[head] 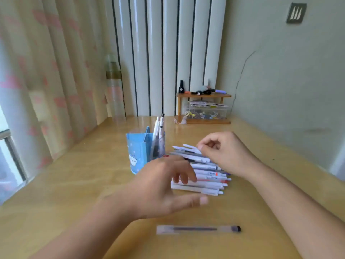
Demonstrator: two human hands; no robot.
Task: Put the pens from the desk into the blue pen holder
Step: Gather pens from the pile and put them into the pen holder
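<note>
Nearest the worktop's [74,184] front edge lies a single clear pen with a dark cap [198,229], alone and crosswise, apart from everything else. Beyond it, around the worktop's middle, the left hand [164,186] hovers palm down with its grip wide open, fingers spread and thumb stretched out to the right; the fingertips reach over the left end of a pile of white pens [203,171], though blur hides whether they touch it, and the hand grasps nothing. That pile lies stacked side by side, the pens running left to right. At its far right end the right hand [222,152] has its grip curled nearly closed, fingertips pinching at the topmost pen of the pile; whether the pen is truly clamped cannot be told. Just left of the pile stands the blue pen holder [138,152], upright, with a few white pens [158,131] already standing in its right-hand compartment. Toward the far right corner sits a small wooden shelf [203,107].
</note>
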